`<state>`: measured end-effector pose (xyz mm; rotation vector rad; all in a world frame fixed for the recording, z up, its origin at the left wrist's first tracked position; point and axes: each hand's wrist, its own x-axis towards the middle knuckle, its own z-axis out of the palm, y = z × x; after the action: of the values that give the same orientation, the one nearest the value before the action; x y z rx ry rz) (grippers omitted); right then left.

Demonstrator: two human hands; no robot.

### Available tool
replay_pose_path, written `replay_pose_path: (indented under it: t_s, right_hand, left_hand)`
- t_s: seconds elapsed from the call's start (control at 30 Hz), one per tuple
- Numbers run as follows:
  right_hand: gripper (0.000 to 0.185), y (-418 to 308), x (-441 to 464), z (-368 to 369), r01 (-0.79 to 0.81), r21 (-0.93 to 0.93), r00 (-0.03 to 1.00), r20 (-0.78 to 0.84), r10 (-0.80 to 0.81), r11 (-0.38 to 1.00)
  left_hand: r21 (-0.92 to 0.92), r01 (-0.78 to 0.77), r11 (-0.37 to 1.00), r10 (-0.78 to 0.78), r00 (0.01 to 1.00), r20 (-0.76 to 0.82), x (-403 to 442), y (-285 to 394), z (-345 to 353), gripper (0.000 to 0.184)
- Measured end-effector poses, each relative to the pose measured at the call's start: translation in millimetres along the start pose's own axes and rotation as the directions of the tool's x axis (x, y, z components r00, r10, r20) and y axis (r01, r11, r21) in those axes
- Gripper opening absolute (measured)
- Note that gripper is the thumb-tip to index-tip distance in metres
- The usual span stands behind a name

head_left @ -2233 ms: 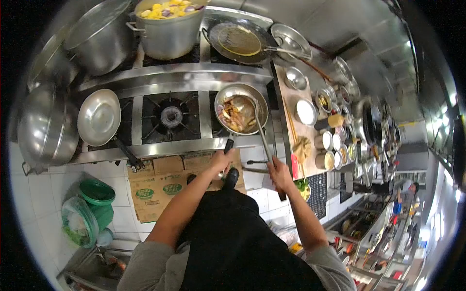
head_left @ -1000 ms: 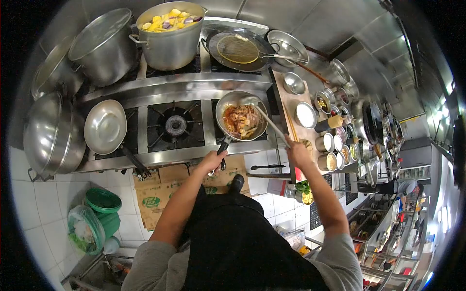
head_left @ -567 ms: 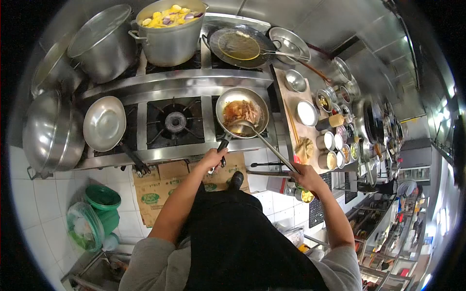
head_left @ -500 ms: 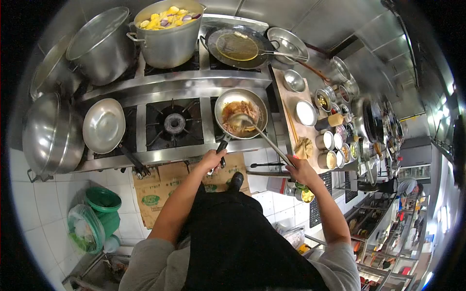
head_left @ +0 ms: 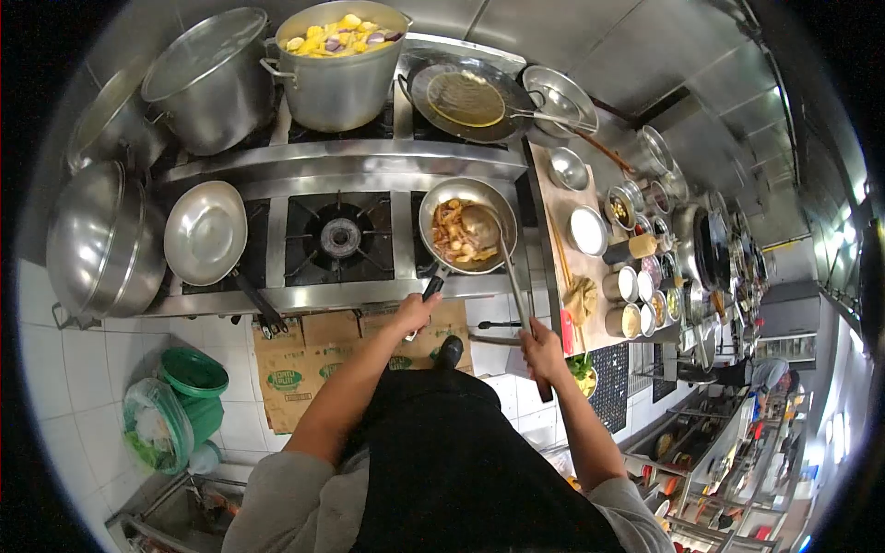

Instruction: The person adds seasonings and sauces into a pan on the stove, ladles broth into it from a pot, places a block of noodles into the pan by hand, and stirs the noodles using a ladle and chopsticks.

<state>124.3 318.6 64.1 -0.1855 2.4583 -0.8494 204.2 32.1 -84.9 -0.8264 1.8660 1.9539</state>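
Note:
My left hand (head_left: 417,315) is closed around the black handle of a frying pan (head_left: 505,205), which sits over the front right burner. Brown, sauced food in pieces (head_left: 454,230) covers the pan's left and lower part. In my right hand (head_left: 542,354) is the long handle of a metal ladle (head_left: 518,286). Its bowl rests in the pan among the food, right of the middle. The ladle's brown handle end sticks out below my right fist.
A second pan (head_left: 205,235) stands at the stove's left, beside a bare burner (head_left: 339,238). Behind are a large pot (head_left: 341,88) of yellow and purple pieces and a dark wok (head_left: 433,83). A board (head_left: 553,189) with bowls lies right. Another person (head_left: 761,376) is far right.
The ladle has swung more upright, its bowl now farther right in the pan, and my right hand has come lower and left. The food looks mixed to an even brown.

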Motion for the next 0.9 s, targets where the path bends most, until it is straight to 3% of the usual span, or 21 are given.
replay_pose_path:
  t_s: [0.07, 0.1, 0.13, 0.2, 0.33, 0.4, 0.53, 0.67, 0.77, 0.8, 0.87, 0.9]
  right_hand:
    - [0.047, 16.9, 29.8, -1.1, 0.3, -0.324, 0.925, -0.131, -0.357, 0.897]
    - [0.047, 15.7, 43.9, 0.2, 0.256, -0.304, 0.94, -0.143, -0.31, 0.918]
    - [0.043, 39.0, 64.7, 13.4, 0.377, -0.369, 0.846, -0.237, -0.478, 0.85]
    - [0.039, -3.4, 37.7, 14.2, 0.162, -0.085, 0.983, -0.073, -0.168, 0.983]
    - [0.034, -24.0, -12.7, 6.9, -0.104, 0.319, 0.976, 0.214, 0.035, 0.942]
    - [0.038, -13.8, -30.6, -4.5, -0.073, 0.262, 0.983, 0.179, 0.026, 0.962]
    - [0.045, -13.7, -37.1, -36.6, -0.135, 0.22, 0.945, 0.322, 0.059, 0.966]
    - [0.048, 2.3, 10.3, -25.6, 0.215, -0.16, 0.975, 0.093, -0.202, 0.963]
    - [0.047, 8.2, 15.0, -35.0, 0.38, -0.295, 0.907, -0.068, -0.416, 0.877]
    - [0.047, -5.1, 2.6, -49.3, 0.314, -0.239, 0.947, 0.018, -0.319, 0.919]
    - [0.047, -29.2, -23.8, -79.6, 0.155, -0.15, 0.972, 0.201, -0.124, 0.976]
    - [0.046, -42.0, -35.8, -84.3, -0.045, -0.025, 0.961, 0.272, 0.05, 0.999]
  left_hand:
    - [-0.019, 0.028, 0.999, -0.029, 0.999, -0.03, -12.9, 15.8, 5.4, 0.05]
    - [-0.034, -0.004, 0.999, 0.005, 1.0, 0.017, 3.9, -1.2, 8.0, 0.048]
    - [-0.031, 0.009, 0.999, -0.009, 1.0, 0.029, 6.4, -4.2, 10.0, 0.048]
    - [-0.032, 0.036, 0.999, -0.035, 0.999, 0.031, 9.7, -5.8, 8.9, 0.047]
    - [-0.026, 0.02, 0.999, -0.021, 1.0, -0.023, 3.0, 1.5, 9.3, 0.049]
    - [0.001, -0.013, 1.0, 0.013, 1.0, 0.006, 9.1, -11.5, 7.0, 0.049]
    - [-0.065, 0.001, 0.998, 0.002, 0.999, 0.044, 9.8, -6.7, 8.9, 0.046]
    - [-0.066, 0.011, 0.998, -0.008, 0.999, 0.041, 13.2, -6.2, 8.7, 0.047]
    - [-0.014, -0.004, 1.0, 0.004, 0.999, 0.05, 10.2, -9.2, 3.8, 0.054]
    - [-0.002, -0.021, 1.0, 0.021, 0.998, 0.051, 10.7, -8.2, 2.1, 0.059]
    - [0.024, 0.01, 1.0, -0.011, 0.999, 0.03, 8.6, -3.9, 1.6, 0.05]
    - [0.04, 0.025, 0.999, -0.026, 0.999, 0.023, 6.7, -2.0, 2.1, 0.048]
